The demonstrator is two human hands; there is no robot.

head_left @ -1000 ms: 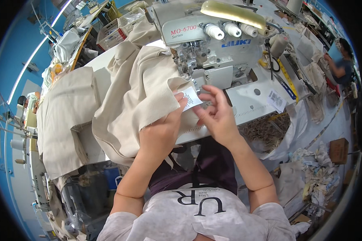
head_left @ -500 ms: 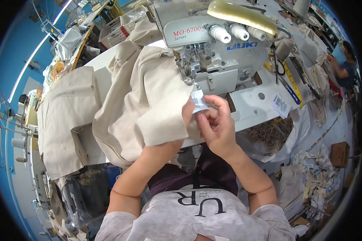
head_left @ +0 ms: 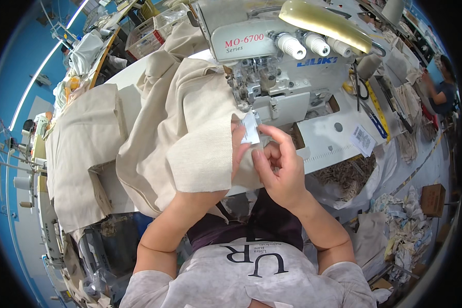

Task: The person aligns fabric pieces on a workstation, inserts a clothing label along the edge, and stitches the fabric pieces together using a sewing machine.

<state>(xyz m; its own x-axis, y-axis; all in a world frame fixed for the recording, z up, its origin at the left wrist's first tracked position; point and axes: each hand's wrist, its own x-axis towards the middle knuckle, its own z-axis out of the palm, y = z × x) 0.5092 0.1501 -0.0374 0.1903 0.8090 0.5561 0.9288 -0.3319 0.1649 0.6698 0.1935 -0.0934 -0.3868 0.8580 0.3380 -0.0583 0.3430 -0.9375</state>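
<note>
Head view: white label (head_left: 250, 128) held at the sewing machine (head_left: 226, 33)

Left hand (head_left: 237, 146), mostly hidden under the beige cloth (head_left: 203, 159), grasps the white label; the right hand (head_left: 286, 172) is curled, index fingertip at the label's edge (whether it grips, I cannot tell). The label sits by the cloth's edge, just before the machine's needle area. Rightward on the worktop (head_left: 321, 131) lies a printed slip (head_left: 363, 140); leftward, folded beige pieces (head_left: 82, 138).

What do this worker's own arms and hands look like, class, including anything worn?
The right hand and partly hidden left hand show no gloves. Both forearms are bare, without a visible watch. Short, pale grey, faintly mottled sleeves cover the upper arms.
</note>
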